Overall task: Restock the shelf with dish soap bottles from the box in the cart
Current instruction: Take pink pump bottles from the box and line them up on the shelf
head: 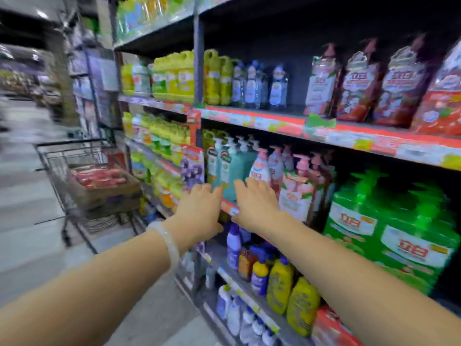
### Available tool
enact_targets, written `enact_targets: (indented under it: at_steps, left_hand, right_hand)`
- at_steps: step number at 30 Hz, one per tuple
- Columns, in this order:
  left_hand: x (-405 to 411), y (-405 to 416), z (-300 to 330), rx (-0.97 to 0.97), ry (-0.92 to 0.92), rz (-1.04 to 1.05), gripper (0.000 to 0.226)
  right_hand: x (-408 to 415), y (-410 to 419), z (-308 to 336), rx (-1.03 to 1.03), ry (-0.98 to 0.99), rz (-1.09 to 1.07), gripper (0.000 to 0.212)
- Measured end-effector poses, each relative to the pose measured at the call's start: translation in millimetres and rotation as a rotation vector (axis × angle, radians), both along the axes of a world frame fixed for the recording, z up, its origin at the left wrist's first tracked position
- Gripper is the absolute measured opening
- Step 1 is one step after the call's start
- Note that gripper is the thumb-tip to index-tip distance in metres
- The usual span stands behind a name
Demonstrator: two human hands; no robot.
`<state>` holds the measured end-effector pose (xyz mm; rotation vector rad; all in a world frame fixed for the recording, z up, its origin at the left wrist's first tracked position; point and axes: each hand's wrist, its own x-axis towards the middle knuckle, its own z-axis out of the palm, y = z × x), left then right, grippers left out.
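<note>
Teal bottles [230, 166] stand upright on the shelf [252, 121], long axis vertical, pump heads up, labels facing the aisle; pump nozzle direction too blurred to tell. They sit on the tier below the red price rail, at its left end beside the upright post. Both hands reach for that spot. Left hand [199, 208]: fingers straight and loosely spread, fingertips at the base of the front teal bottle, holding nothing; actual contact can't be told through the motion blur. Right hand [257, 198]: fingers extended, slightly fanned, tips at or just short of the same bottle's lower right side, nothing held. Pale bangle [167, 243] on the left wrist. Cart [67, 156] stands left of the shelf, well apart from the hands, with the cardboard box [104, 188] inside it; red-topped bottles [98, 177] lie packed in the box, orientation unclear.
</note>
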<state>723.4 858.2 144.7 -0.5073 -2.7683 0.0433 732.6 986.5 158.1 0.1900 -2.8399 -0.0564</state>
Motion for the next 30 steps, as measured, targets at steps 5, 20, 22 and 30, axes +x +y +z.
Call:
enact_targets:
  at_steps: [5, 20, 22, 30]
  left_hand:
    - [-30, -88, -25, -0.023, -0.051, 0.09, 0.076]
    - [-178, -305, -82, 0.004, -0.209, 0.408, 0.066]
    - [-212, -335, -79, 0.004, -0.213, 0.448, 0.066]
    - [-321, -446, -86, 0.018, -0.235, 0.577, 0.072]
  right_hand:
    - [-44, -88, -26, -0.059, -0.099, 0.077, 0.058]
    - [-228, -294, -92, -0.009, -0.232, 0.338, 0.063]
    - [-267, -321, -90, 0.007, -0.257, 0.365, 0.07]
    - [-399, -439, -90, 0.027, -0.308, 0.448, 0.071]
